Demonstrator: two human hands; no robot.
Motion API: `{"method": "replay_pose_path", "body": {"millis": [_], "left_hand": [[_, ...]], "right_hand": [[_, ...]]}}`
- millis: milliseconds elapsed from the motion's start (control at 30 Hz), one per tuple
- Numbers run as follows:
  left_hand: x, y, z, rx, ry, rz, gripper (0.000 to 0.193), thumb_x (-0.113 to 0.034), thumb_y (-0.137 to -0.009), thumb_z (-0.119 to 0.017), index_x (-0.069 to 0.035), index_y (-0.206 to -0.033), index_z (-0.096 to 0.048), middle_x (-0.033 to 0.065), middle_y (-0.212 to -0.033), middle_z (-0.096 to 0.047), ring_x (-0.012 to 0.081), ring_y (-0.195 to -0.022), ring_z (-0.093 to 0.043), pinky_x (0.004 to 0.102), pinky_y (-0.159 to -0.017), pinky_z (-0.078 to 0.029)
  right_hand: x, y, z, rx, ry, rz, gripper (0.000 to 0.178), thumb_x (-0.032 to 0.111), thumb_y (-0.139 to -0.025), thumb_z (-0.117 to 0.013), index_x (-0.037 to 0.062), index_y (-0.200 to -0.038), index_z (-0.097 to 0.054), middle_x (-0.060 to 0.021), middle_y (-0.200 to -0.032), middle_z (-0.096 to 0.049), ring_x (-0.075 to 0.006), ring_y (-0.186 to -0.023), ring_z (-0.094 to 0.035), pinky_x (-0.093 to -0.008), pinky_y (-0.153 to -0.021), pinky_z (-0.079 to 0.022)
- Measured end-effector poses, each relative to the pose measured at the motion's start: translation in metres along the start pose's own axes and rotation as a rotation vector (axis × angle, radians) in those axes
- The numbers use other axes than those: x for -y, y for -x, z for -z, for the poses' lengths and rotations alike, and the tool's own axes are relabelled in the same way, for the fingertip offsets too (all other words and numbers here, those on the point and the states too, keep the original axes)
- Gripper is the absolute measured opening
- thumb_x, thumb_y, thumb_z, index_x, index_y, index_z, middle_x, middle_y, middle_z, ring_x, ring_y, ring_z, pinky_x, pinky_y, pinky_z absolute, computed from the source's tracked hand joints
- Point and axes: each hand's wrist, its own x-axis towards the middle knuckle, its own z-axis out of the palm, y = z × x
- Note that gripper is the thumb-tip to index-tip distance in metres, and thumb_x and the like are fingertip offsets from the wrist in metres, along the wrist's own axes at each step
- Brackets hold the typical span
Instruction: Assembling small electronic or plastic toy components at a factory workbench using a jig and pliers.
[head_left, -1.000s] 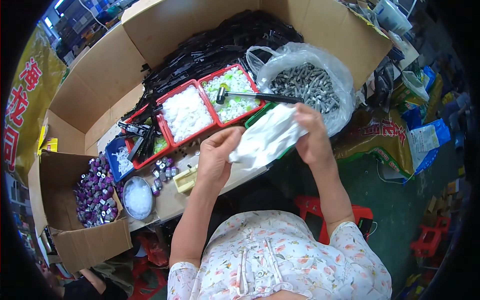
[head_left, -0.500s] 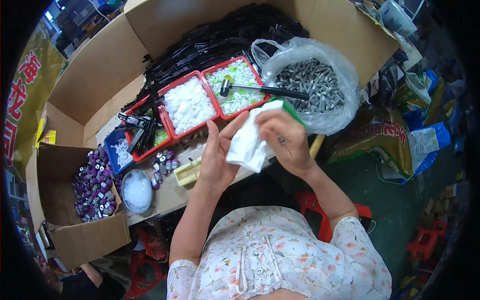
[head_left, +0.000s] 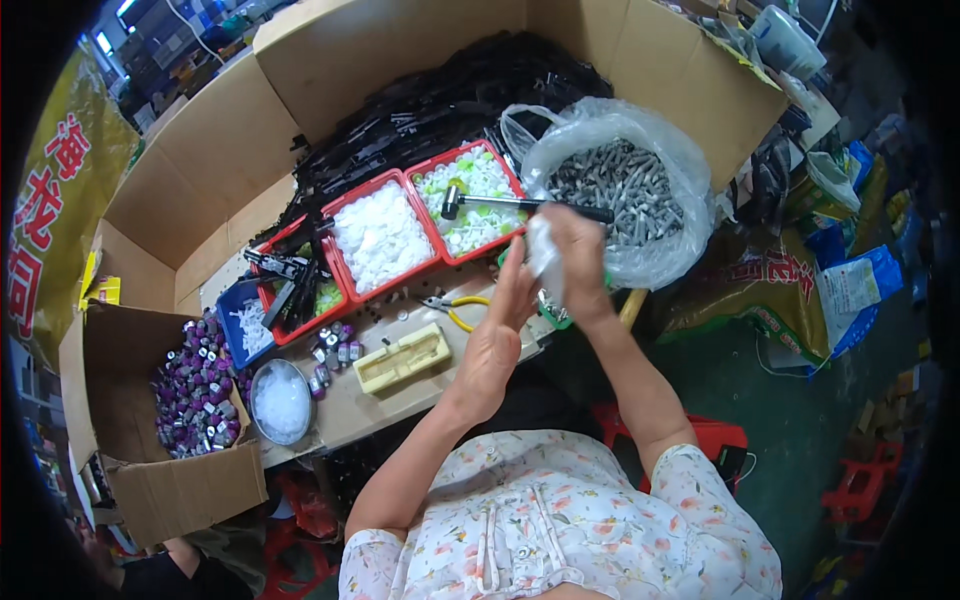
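My right hand (head_left: 580, 258), smeared by motion, is closed on a crumpled white tissue (head_left: 545, 250). Beside it my left hand (head_left: 492, 350) is raised edge-on with its fingers stretched out, close to the tissue; whether they touch is hard to see. Below and left of that hand, a cream block with a long recess (head_left: 403, 358) lies at the table's front edge. Yellow-handled pliers (head_left: 460, 308) lie just behind the block. A black-handled hammer (head_left: 530, 204) rests across a red tray (head_left: 480, 236) of white and light-green small parts, its handle end reaching toward the clear bag.
A clear plastic bag (head_left: 690, 215) of grey parts stands right. White pieces (head_left: 380, 235) fill another red tray. Black strips (head_left: 440, 95) are heaped behind. Left are a blue tray (head_left: 232, 300), a bowl (head_left: 281, 402) of clear pieces, and a cardboard box (head_left: 185, 490) with purple-and-silver parts.
My left hand has moved right and turned edge-on, exposing the pliers and the whole cream block. My right hand has moved slightly up with the tissue, now more bunched.
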Motion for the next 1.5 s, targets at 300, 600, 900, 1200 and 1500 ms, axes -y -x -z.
{"method": "replay_pose_path", "body": {"millis": [300,600,900,1200,1500], "left_hand": [[0.041,0.014,0.025,0.045,-0.996,-0.28,0.109,-0.076,-0.075,-0.063,0.003,-0.143,-0.031,0.0208,-0.125,-0.051,0.0369,-0.116,-0.051,0.0455,-0.101,-0.038],[0.005,0.014,0.02,0.141,-0.992,-0.131,0.067,-0.054,-0.089,-0.063,0.001,-0.127,-0.059,0.0136,-0.116,-0.063,0.031,-0.111,-0.058,0.0414,-0.094,-0.045],[0.028,0.0,0.017,-0.269,-0.009,-0.17,0.027,-0.008,-0.099,-0.055,0.004,-0.122,-0.063,0.0007,-0.098,-0.066,0.0034,-0.085,-0.053,0.0197,-0.072,-0.044],[0.008,0.013,0.022,-0.239,-0.253,-0.136,0.033,0.003,-0.091,-0.06,-0.001,-0.123,-0.064,-0.0041,-0.087,-0.063,0.0024,-0.076,-0.051,0.0191,-0.064,-0.042],[-0.015,0.01,0.02,-0.146,0.093,0.155,0.02,-0.006,-0.096,-0.056,0.006,-0.107,-0.067,0.0096,-0.099,-0.068,0.0144,-0.081,-0.065,0.0258,-0.073,-0.05]], "right_hand": [[0.042,0.037,-0.029,0.212,-0.335,-0.209,0.039,0.04,-0.101,-0.053,0.0025,-0.093,-0.057,-0.0005,-0.088,-0.057,-0.0053,-0.078,-0.049,-0.0238,-0.068,-0.043],[0.011,-0.006,0.038,0.069,-0.876,-0.137,0.038,0.035,-0.103,-0.047,0.0108,-0.075,-0.052,0.0016,-0.058,-0.047,-0.0109,-0.045,-0.037,-0.0249,-0.046,-0.031],[0.043,0.026,-0.03,0.198,0.128,0.303,0.031,0.024,-0.102,-0.051,-0.0031,-0.094,-0.063,-0.0105,-0.095,-0.065,-0.0165,-0.088,-0.061,-0.0278,-0.076,-0.046],[0.029,0.028,-0.014,0.109,0.088,0.15,0.036,0.034,-0.099,-0.058,0.001,-0.088,-0.065,-0.0042,-0.077,-0.064,-0.0124,-0.072,-0.06,-0.0263,-0.065,-0.044],[0.043,0.032,0.017,0.638,0.032,0.104,0.058,0.014,-0.077,-0.074,-0.0001,-0.13,-0.056,-0.0163,-0.123,-0.061,-0.0258,-0.111,-0.062,-0.0364,-0.094,-0.047]]}}
